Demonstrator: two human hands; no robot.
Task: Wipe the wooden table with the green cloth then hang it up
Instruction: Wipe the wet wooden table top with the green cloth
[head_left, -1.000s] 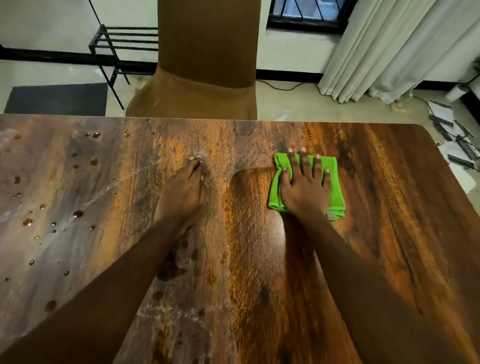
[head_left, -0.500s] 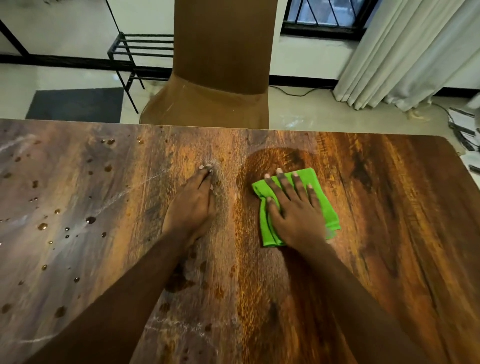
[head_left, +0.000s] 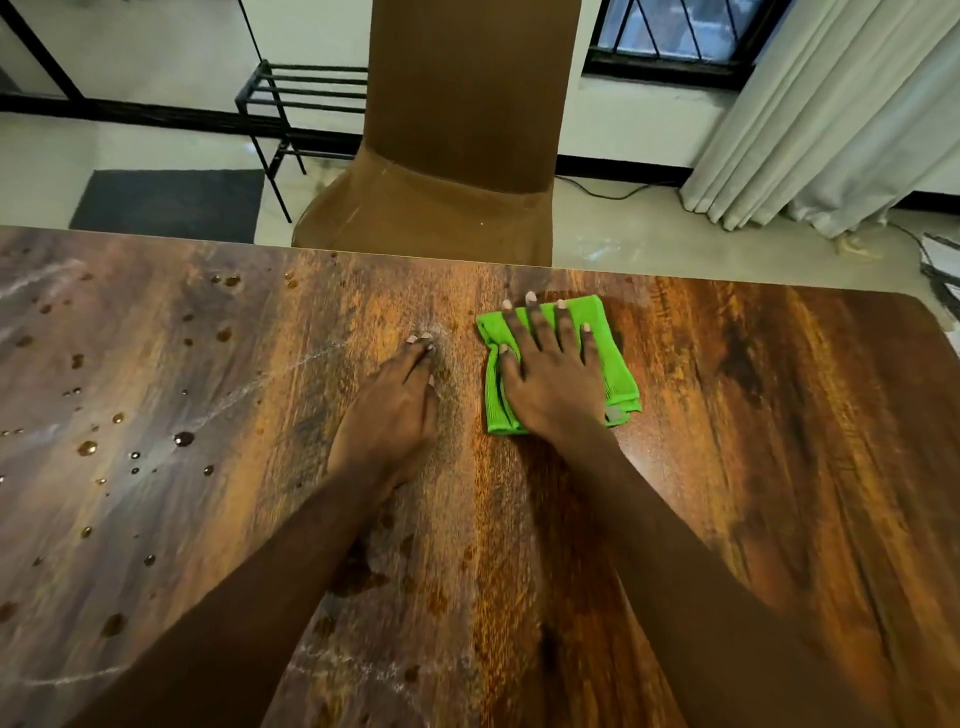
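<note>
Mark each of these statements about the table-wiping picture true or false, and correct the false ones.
1. The right hand presses flat on the green cloth. True.
2. The left hand holds a second cloth. False: it rests bare on the wooden table.
3. Droplets lie on the table's left part. True.
4. The cloth hangs on the black rack. False: it lies on the table.
5. A brown-covered chair stands beyond the table's far edge. True.

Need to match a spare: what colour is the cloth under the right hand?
Bright green cloth, clearest in the head view.
</note>
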